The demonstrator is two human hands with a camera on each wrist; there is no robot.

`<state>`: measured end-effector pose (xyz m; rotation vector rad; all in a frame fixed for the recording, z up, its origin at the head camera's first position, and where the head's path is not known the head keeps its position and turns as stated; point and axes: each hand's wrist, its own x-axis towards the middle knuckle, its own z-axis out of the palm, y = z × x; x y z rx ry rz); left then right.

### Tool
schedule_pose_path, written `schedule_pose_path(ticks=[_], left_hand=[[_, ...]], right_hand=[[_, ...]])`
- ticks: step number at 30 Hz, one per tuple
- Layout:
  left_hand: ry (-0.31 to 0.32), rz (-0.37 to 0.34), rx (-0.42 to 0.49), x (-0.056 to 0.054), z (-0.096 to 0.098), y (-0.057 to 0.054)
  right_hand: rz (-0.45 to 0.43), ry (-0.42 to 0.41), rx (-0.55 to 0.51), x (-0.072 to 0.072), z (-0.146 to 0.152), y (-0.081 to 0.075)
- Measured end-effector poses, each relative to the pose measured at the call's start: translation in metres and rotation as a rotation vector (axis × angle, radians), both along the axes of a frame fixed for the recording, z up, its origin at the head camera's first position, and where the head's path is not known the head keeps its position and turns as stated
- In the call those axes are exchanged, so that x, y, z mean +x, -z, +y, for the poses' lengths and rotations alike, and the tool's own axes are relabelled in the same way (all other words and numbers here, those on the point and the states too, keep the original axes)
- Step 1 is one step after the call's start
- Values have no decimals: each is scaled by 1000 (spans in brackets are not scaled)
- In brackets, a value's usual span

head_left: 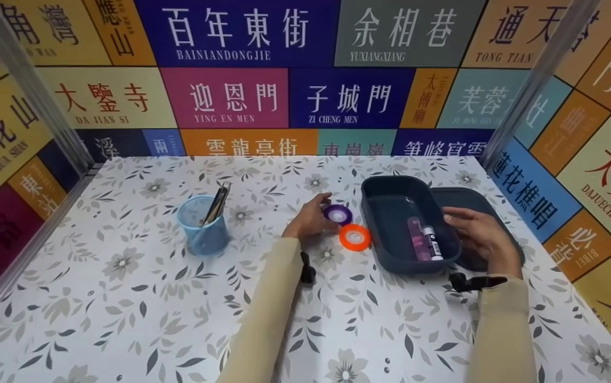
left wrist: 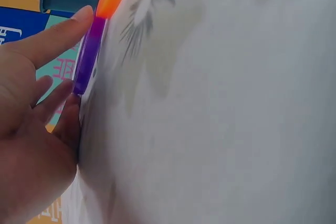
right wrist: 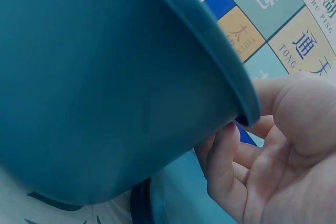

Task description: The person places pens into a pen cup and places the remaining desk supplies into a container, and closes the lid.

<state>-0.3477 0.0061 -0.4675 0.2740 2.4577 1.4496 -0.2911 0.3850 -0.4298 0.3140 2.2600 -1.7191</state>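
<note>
My left hand (head_left: 313,215) holds a purple roll of tape (head_left: 338,215) by its edges, thumb on the near side and fingers on the far side. Seen edge-on in the left wrist view, the purple roll (left wrist: 88,56) spans the gap between thumb and fingers. An orange roll of tape (head_left: 355,237) lies right beside it. At the right wall of a dark blue-green box (head_left: 390,255), my right hand (head_left: 481,234) grips the rim, its thumb above and curled fingers below. Inside the box lie a pinkish-purple tube (head_left: 417,239) and a white-capped glue stick (head_left: 433,243).
The box's matching lid (head_left: 497,213) lies on the table to the right, partly under the box and my right hand. A light blue cup (head_left: 204,234) with several pens (head_left: 216,205) stands at left. Sign-covered panels (head_left: 231,96) enclose the flower-patterned table (head_left: 178,319).
</note>
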Motion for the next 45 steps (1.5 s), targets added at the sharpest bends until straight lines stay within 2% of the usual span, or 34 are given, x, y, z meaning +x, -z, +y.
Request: schedule_pose_path(ticks=[3,10,23,27,37,42,45], left_hand=[[-2,20,-29,1,2,1],[-4,-4,31,2,-1,1],[-24,98,-74,3,3,1],[-28,99,-83,3,4,2],[-104,98,-62,4,9,6],[-97,131,-97,4,10,6],[-88,124,-135,4,10,5]], right_hand=[[-3,5,6,0,1,0],[5,-2,-14,0,2,1],[14,-10,-20,0,1,-1],[14,-18,-1,-1,1,0],[20,-17,-14,0,2,1],[23,-15,-12,0,2,1],[16,-8,-7,-1,1,2]])
